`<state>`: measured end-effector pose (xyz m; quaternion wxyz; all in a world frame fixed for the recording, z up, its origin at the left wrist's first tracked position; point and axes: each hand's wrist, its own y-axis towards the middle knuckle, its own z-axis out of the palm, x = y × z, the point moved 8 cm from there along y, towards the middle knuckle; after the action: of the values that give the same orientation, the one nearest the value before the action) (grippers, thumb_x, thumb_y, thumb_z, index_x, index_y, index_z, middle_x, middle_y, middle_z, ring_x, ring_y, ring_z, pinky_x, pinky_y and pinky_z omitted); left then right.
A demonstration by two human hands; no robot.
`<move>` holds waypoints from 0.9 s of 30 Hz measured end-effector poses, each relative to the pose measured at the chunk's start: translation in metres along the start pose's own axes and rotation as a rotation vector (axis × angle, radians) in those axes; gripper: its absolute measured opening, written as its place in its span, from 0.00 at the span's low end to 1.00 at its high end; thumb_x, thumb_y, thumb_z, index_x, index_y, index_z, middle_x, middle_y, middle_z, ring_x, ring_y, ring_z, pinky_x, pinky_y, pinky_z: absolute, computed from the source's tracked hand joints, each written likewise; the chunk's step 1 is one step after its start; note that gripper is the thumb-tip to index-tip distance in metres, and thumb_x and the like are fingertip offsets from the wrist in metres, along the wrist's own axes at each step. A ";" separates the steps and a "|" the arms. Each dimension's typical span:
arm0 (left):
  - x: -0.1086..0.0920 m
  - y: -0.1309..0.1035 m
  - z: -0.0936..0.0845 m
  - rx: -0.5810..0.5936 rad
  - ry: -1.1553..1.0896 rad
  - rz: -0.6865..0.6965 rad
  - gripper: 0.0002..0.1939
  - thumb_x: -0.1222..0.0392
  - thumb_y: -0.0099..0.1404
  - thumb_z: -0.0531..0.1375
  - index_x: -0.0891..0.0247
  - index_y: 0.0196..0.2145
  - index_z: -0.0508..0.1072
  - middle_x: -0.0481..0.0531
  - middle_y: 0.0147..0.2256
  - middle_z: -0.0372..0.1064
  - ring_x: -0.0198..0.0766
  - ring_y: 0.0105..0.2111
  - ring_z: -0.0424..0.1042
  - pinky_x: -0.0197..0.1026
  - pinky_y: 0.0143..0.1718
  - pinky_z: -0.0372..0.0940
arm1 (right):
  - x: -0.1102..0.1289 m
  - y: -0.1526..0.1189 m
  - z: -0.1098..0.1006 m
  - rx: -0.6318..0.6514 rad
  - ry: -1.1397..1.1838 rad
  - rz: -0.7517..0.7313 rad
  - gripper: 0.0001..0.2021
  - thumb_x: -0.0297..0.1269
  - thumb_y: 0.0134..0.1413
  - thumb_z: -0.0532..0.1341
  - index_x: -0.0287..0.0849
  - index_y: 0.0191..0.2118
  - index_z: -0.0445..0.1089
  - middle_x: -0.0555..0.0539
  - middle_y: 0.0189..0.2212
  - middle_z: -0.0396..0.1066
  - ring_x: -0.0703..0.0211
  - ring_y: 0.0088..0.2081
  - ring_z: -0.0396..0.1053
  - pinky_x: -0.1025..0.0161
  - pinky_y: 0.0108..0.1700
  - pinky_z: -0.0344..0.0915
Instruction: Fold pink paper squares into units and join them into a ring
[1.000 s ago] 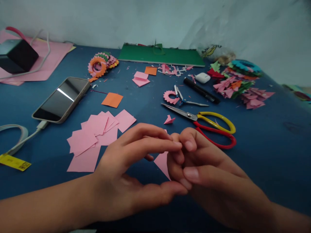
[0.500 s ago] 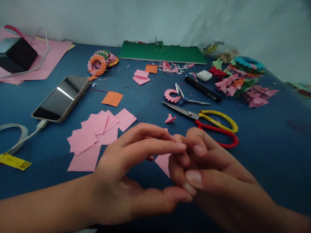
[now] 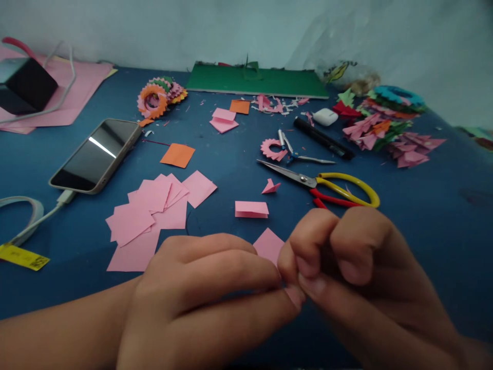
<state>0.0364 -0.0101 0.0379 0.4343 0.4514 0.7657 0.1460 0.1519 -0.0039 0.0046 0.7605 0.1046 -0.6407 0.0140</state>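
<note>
Left hand (image 3: 204,293), right hand (image 3: 385,298) touching; fingers' opening, hold unclear; flat pink paper squares (image 3: 133,222) beyond left fingers, likely for reach

Dim, cool light; a white glare streak crosses the phone (image 3: 87,163); the wall (image 3: 154,33) looks soft, hazy.

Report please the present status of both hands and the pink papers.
Left hand, right hand meeting at fingertips; anything held is hidden. Pink paper square just beyond, partly covered. Scissors beyond right hand.
</note>
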 end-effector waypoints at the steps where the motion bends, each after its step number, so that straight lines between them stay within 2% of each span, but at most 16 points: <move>1: 0.000 -0.002 0.002 0.003 0.018 -0.004 0.13 0.59 0.69 0.49 0.57 0.40 0.73 0.47 0.33 0.75 0.34 0.35 0.75 0.31 0.36 0.72 | 0.002 0.000 0.000 0.010 -0.046 -0.028 0.13 0.21 0.53 0.54 0.47 0.28 0.53 0.54 0.28 0.60 0.66 0.29 0.62 0.69 0.31 0.64; 6: -0.001 -0.003 0.004 0.004 0.089 -0.049 0.14 0.58 0.69 0.48 0.55 0.39 0.74 0.45 0.32 0.76 0.35 0.34 0.75 0.31 0.32 0.72 | 0.011 -0.004 0.000 0.044 -0.140 -0.197 0.14 0.16 0.49 0.52 0.47 0.29 0.56 0.53 0.28 0.59 0.65 0.30 0.62 0.67 0.31 0.63; 10: -0.004 0.002 0.000 -0.089 0.182 -0.119 0.15 0.61 0.69 0.50 0.56 0.30 0.74 0.42 0.28 0.75 0.32 0.28 0.75 0.29 0.25 0.70 | 0.013 -0.010 0.003 0.119 -0.216 -0.286 0.18 0.12 0.46 0.51 0.47 0.29 0.59 0.54 0.30 0.58 0.67 0.31 0.63 0.69 0.33 0.64; 13: -0.010 0.004 -0.001 -0.124 0.235 -0.123 0.13 0.63 0.68 0.52 0.58 0.28 0.74 0.41 0.26 0.75 0.30 0.26 0.74 0.28 0.24 0.68 | 0.014 -0.012 0.008 0.148 -0.244 -0.319 0.19 0.10 0.44 0.52 0.47 0.26 0.58 0.55 0.30 0.59 0.67 0.31 0.63 0.70 0.32 0.64; 15: -0.012 0.005 -0.001 -0.124 0.223 -0.123 0.14 0.64 0.68 0.51 0.59 0.28 0.73 0.41 0.25 0.75 0.29 0.25 0.74 0.27 0.24 0.67 | 0.016 -0.013 0.009 0.084 -0.221 -0.329 0.19 0.11 0.44 0.52 0.47 0.25 0.58 0.54 0.29 0.59 0.67 0.30 0.63 0.69 0.31 0.64; 17: -0.011 0.005 0.000 -0.114 0.182 -0.137 0.15 0.64 0.68 0.50 0.60 0.28 0.73 0.42 0.25 0.74 0.29 0.23 0.73 0.28 0.22 0.67 | 0.020 -0.014 0.006 -0.042 -0.194 -0.335 0.18 0.12 0.45 0.52 0.46 0.24 0.58 0.53 0.28 0.59 0.64 0.29 0.63 0.67 0.30 0.63; 20: -0.007 0.003 0.001 -0.118 0.141 -0.187 0.12 0.62 0.67 0.52 0.59 0.28 0.73 0.43 0.24 0.73 0.31 0.23 0.73 0.29 0.20 0.67 | 0.025 -0.017 0.007 -0.131 -0.156 -0.357 0.16 0.14 0.46 0.53 0.46 0.23 0.58 0.52 0.26 0.59 0.62 0.27 0.62 0.65 0.26 0.61; 24: -0.004 -0.003 0.001 -0.144 0.130 -0.215 0.09 0.59 0.66 0.54 0.56 0.33 0.74 0.45 0.26 0.74 0.36 0.27 0.74 0.32 0.24 0.70 | 0.020 -0.018 0.005 -0.159 -0.152 -0.284 0.17 0.13 0.47 0.54 0.47 0.25 0.62 0.52 0.25 0.61 0.63 0.26 0.62 0.65 0.26 0.62; 27: -0.005 -0.005 0.003 -0.099 0.121 -0.193 0.09 0.60 0.67 0.53 0.54 0.39 0.74 0.45 0.29 0.75 0.37 0.30 0.75 0.33 0.28 0.72 | 0.013 -0.018 0.004 -0.155 -0.127 -0.243 0.18 0.12 0.47 0.55 0.46 0.25 0.63 0.52 0.25 0.62 0.63 0.27 0.63 0.66 0.28 0.63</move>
<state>0.0371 -0.0172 0.0355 0.4211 0.3442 0.8221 0.1682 0.1529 -0.0234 0.0152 0.7204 0.1231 -0.6692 -0.1344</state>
